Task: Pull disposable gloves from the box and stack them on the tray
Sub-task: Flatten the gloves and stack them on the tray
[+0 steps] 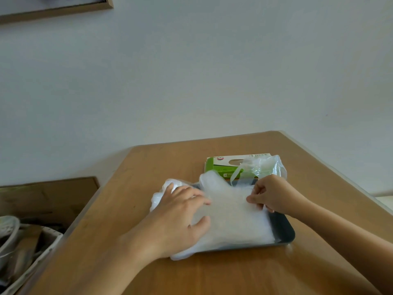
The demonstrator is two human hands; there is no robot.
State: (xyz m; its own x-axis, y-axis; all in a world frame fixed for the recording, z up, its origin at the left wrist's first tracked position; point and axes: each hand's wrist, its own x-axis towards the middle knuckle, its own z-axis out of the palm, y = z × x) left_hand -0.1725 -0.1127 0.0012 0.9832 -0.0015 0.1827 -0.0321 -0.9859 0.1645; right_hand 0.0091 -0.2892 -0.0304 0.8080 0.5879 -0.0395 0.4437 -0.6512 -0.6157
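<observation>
A stack of clear disposable gloves (231,216) lies on a dark tray (284,228) on the wooden table. My left hand (180,218) rests flat on the stack's left side, fingers spread. At the stack's right edge, my right hand (270,194) pinches the top glove between thumb and fingers. Behind the tray lies a green and white glove box (221,165), and a loose clear glove (261,167) sticks out of its opening. Some glove fingers hang over the tray's left rim.
The wooden table (148,167) stands against a pale wall, and its right edge runs diagonally. To the left, lower down, there is a brown carton (49,199) and a white basket of clutter (23,245). A picture frame (55,7) hangs at the top left.
</observation>
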